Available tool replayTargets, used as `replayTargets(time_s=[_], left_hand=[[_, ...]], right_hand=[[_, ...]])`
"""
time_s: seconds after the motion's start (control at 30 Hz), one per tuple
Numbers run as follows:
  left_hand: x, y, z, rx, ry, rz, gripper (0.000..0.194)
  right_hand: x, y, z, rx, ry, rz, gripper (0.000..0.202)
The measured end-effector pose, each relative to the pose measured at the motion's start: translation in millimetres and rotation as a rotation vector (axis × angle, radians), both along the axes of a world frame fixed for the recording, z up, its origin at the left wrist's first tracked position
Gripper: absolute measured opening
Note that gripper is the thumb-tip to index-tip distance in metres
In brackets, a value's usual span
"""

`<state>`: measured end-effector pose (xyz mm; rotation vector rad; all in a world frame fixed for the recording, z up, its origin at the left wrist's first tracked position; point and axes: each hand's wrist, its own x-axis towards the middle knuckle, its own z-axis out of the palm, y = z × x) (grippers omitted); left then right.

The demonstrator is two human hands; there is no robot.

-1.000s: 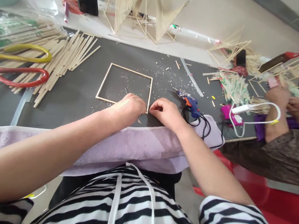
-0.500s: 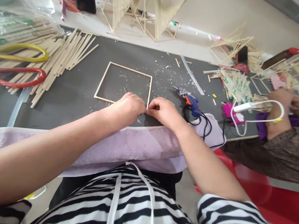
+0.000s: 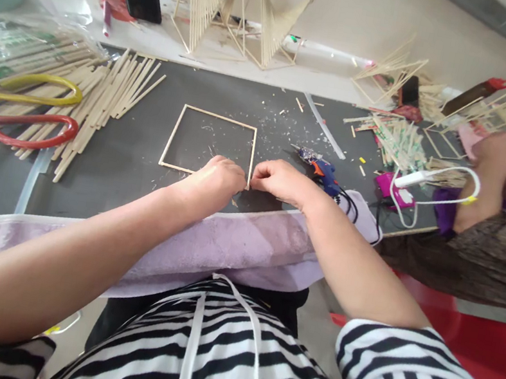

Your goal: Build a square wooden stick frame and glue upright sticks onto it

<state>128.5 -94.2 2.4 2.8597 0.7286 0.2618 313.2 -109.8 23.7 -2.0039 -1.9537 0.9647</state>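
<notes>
A square frame of thin wooden sticks [image 3: 182,119] lies flat on the dark grey mat [image 3: 126,154]. My left hand [image 3: 218,178] rests curled on the frame's near side, close to its near right corner. My right hand [image 3: 281,181] pinches that same corner from the right, fingertips meeting the left hand's. A blue hot-glue gun [image 3: 322,170] lies on the mat just right of my right hand, its black cord looping beside it.
A heap of loose wooden sticks [image 3: 103,94] with yellow- and red-handled tools [image 3: 26,110] lies at left. Finished zigzag stick structures [image 3: 235,10] stand at the back. At right another person's hands [image 3: 492,166] work among sticks. A lilac cloth [image 3: 233,245] covers the near edge.
My right hand has shifted slightly up and left against the frame's corner. The other person's hand at right has lifted higher. My left hand stays put.
</notes>
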Motion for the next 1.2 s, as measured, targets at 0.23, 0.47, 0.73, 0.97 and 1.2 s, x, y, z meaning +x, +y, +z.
replayTargets(time_s=[0.23,0.47,0.73,0.97,1.2], left_hand=[[-1,0,-1.0,-0.001,-0.018,-0.003,0.026],[-2,-2,-0.9,0.002,-0.024,0.008,0.029],[-3,0,-3.6,0.039,-0.087,-0.027,0.026],[-2,4,-8.4,0.022,-0.115,-0.033,0.028],[-2,2,-6.8,0.019,-0.112,-0.027,0.027]], right_hand=[[8,-2,-9.3,0.091,0.035,0.046,0.004],[10,-10,-25.4,0.270,0.091,0.005,0.006],[11,-16,-31.7,0.351,0.127,0.011,0.011],[8,-16,-32.1,0.360,0.122,0.020,0.014],[9,-18,-35.3,0.419,0.136,0.077,0.015]])
